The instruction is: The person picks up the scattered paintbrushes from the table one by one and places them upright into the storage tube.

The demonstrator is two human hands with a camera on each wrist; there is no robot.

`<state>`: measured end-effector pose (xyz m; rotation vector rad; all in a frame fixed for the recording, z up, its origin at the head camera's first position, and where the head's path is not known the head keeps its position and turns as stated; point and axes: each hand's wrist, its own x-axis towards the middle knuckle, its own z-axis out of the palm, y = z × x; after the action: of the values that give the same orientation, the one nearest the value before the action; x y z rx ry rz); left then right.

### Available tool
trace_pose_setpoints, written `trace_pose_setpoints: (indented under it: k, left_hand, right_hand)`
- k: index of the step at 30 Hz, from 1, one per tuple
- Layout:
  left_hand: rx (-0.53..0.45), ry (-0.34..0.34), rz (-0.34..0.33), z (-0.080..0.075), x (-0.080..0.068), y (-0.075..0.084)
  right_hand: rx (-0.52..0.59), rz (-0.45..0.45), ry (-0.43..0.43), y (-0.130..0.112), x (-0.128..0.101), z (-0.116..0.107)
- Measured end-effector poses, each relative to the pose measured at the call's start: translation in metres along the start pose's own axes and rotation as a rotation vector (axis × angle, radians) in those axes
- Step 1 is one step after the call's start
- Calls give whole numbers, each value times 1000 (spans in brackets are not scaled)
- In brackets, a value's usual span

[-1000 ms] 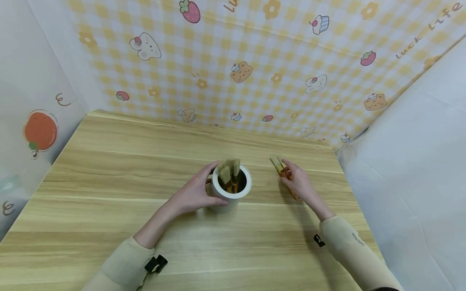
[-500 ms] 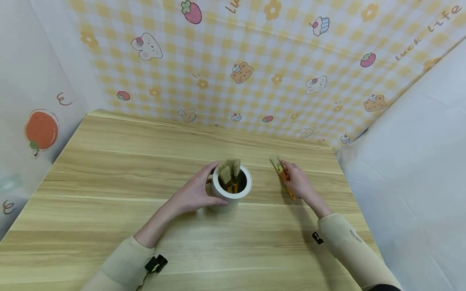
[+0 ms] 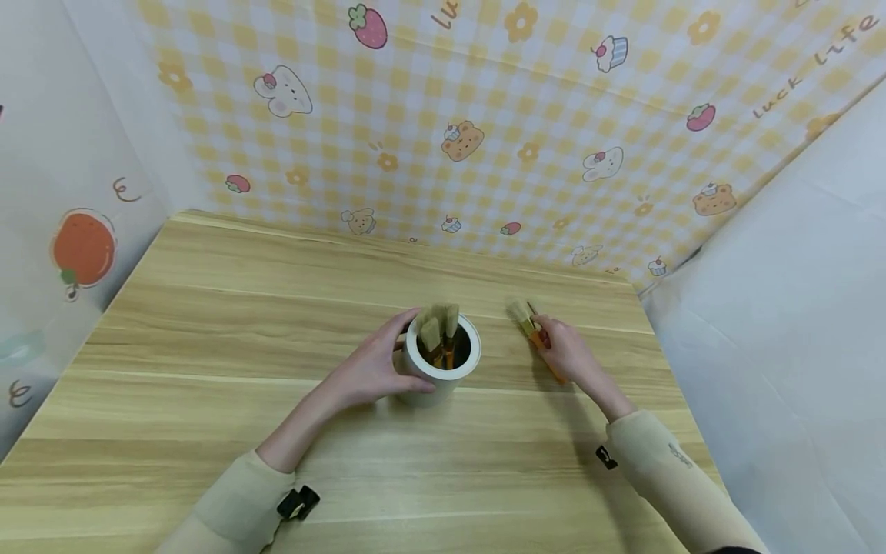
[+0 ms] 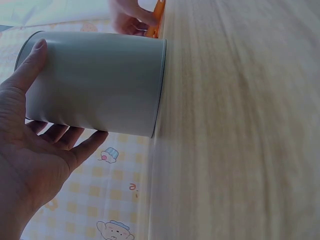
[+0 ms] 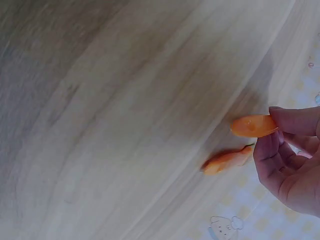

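My left hand grips a pale grey cylindrical canister standing on the table, thumb on one side and fingers on the other. Inside its white rim several paintbrushes stand bristles up, their handles orange. To the right, my right hand pinches a flat paintbrush with pale bristles between thumb and fingers. Its orange handle shows in the right wrist view, raised above the tabletop. A second orange-handled brush lies on the table just under that hand, mostly hidden in the head view.
The wood-grain table meets a yellow checked backdrop along its back edge. White sheets hang at the left and right. The brush on the table lies close to the back right corner.
The right fingers have closed on one brush, separating it from the one beside it; its bristle end has tipped slightly left and is blurred. The left hand and canister stay put.
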<state>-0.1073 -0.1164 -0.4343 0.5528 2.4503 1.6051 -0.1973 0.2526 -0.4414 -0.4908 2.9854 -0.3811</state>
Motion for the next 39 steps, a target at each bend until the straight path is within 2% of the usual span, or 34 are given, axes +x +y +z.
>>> trace_pose_setpoints:
  k: [4,8,13,19,23,30,35,39]
  left_hand:
    - [-2,2,4,0,0,0]
    - [-3,3,2,0,0,0]
    - [-3,1,-6,1,0,0]
    - [3,4,-7,1,0,0]
    - [2,5,-4,1,0,0]
    - [-5,1,-6,1,0,0]
    - [4,-2,-16,1,0,0]
    - [13,-5,-24,1,0,0]
  right_hand:
    - [29,-10,38,-6,-3,-4]
    - [115,-22,68,-18,-6,-15]
    - [215,-53,132,-38,-10,-35]
    - [274,-45,204,-62,-12,-55]
    - [334,-90,275,-80,-15,-67]
    - [566,-170,425,-112,-20,-85]
    - [758,-205,491,-133,-22,-95]
    - [846,-268,532,-147,-23,-96]
